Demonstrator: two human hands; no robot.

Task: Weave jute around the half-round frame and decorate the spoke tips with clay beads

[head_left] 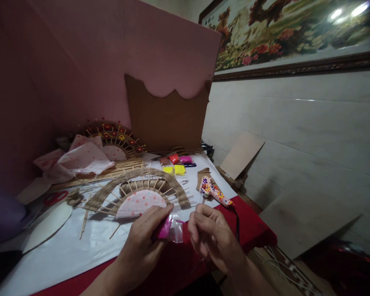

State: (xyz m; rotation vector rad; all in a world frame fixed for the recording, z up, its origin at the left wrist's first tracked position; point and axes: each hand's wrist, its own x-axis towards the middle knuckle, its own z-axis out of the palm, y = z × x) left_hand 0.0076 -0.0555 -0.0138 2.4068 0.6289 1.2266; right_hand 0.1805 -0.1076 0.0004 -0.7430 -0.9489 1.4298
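My left hand [144, 234] grips a small clear plastic bag [175, 228] with something bright magenta in it, its clear end pointing right. Close by on the right, my right hand [214, 234] is closed, thumb and fingers pinched together. What it holds, if anything, I cannot make out. Just beyond my hands lies a half-round fan shape [142, 203] with pink-dotted cloth at its centre, thin wooden sticks fanning out and a band of brown twine. A roll of twine [138, 187] shows behind its sticks.
Bags of yellow [180, 169], red [174, 158], brown and magenta material lie farther back. A flower-patterned glue gun [216, 192] rests on cardboard at right. Red scissors [56, 198] and dotted cloth [83, 158] are left. A decorated fan [111, 133] leans behind.
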